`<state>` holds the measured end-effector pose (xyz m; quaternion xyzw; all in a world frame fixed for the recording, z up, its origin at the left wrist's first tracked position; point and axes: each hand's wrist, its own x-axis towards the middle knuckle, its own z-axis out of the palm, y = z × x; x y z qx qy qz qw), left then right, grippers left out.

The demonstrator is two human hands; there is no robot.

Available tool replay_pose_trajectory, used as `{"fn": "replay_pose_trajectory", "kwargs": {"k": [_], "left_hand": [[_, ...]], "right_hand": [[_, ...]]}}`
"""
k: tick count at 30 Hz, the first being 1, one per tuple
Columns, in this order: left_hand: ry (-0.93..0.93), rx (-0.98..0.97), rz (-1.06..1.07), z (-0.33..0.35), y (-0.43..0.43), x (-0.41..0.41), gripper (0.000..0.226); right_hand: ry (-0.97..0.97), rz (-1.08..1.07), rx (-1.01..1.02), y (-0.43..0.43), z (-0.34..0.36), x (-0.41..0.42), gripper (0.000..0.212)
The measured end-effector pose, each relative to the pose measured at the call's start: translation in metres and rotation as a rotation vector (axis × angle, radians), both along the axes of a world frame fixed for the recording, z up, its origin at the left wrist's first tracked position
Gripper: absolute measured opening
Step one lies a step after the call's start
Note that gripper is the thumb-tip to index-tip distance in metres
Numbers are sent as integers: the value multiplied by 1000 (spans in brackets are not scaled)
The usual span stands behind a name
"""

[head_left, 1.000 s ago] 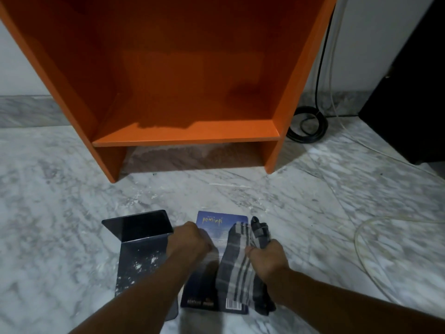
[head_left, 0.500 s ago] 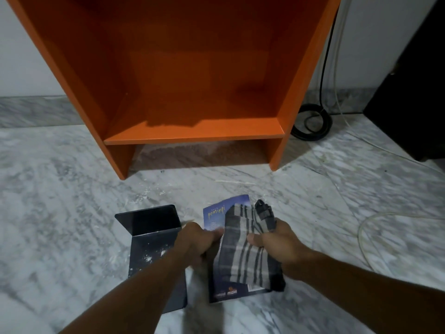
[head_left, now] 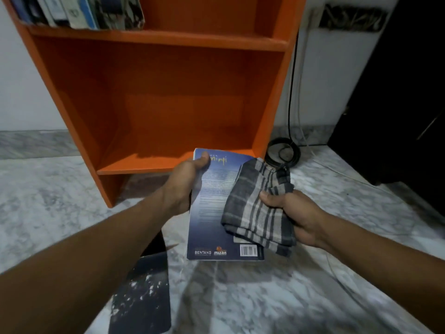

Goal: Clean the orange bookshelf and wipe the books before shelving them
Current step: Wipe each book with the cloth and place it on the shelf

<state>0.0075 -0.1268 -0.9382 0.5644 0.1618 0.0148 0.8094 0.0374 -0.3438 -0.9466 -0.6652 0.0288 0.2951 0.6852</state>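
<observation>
A blue paperback book (head_left: 212, 208) is held up off the floor, back cover facing me, in front of the orange bookshelf (head_left: 154, 97). My left hand (head_left: 185, 184) grips the book's left edge, thumb on the cover near the top. My right hand (head_left: 296, 213) holds a grey checked cloth (head_left: 257, 208) that lies over the right half of the cover. The lower shelf compartment is bare. Several books (head_left: 79, 10) stand on the shelf above, at the left.
A dark metal bookend (head_left: 142, 297), speckled with white dust, lies on the marble floor (head_left: 265, 297) under my left forearm. A coiled black cable (head_left: 284, 153) sits right of the shelf, with white cords trailing over the floor. Dark furniture (head_left: 397, 104) stands at the right.
The book has been lifted from the floor and now hangs in the air before the lower shelf. Both hands rose with it, and the view tilted up to show the upper shelf.
</observation>
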Motion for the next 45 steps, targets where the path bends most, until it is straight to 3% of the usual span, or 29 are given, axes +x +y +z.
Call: {"fn": "replay_pose_trajectory", "kwargs": {"k": [3,5,7,9,12,15,18,20,23,27,28,30,33,35,38,39,41,42,44,45], "left_hand": [[-35,22,-35,36,8,2,48],[-48,147,3,50,16,1,41],[-52,179,37,54,22,-3,40],[-40,92,45,49,27,-8,46],[-18,-12,89,33,32,-18,52],[-34,-30,96,24,37,-24,53],[-38,-43,100,25,38,-29,52],[-46,-63,98,30,33,-29,52],[-55,-113,145,32,26,-27,58],[-39,-128,215,26,34,-31,59],[-37,-109,220,25,37,-33,57],[-26,-87,208,24,40,-34,57],[16,-109,171,22,31,-33,57],[34,-116,142,23,18,-30,54],[-6,-145,100,31,4,-22,46],[-23,-145,97,33,3,-20,45],[-11,-143,114,38,6,-20,47],[-3,-136,118,39,9,-22,47],[4,-109,136,39,17,-27,47],[9,-99,135,38,20,-29,47]], "right_hand": [[-137,18,-103,-2,34,16,18],[-232,43,-179,3,59,27,19],[-295,107,-229,15,85,34,30],[-399,178,-293,29,109,36,46],[-724,119,-403,47,127,32,51],[-1090,-47,-469,50,126,27,22],[-1388,-103,-644,50,117,32,40],[-1373,-9,-711,56,102,31,59],[-1278,313,-706,53,42,-6,88],[-1278,840,-792,4,-37,-61,69],[-1276,854,-786,-4,-34,-65,59],[-1245,637,-618,-5,-9,-60,45],[-1314,105,-290,19,64,-27,59],[-1424,-54,-393,39,94,-6,72],[-1416,153,-595,62,71,-10,83],[-1507,251,-659,61,48,-21,85],[-1786,477,-679,44,-3,-47,68],[-1804,618,-660,30,-20,-60,52],[-1627,885,-588,5,-27,-79,41],[-1496,902,-531,1,-14,-85,37]]}}
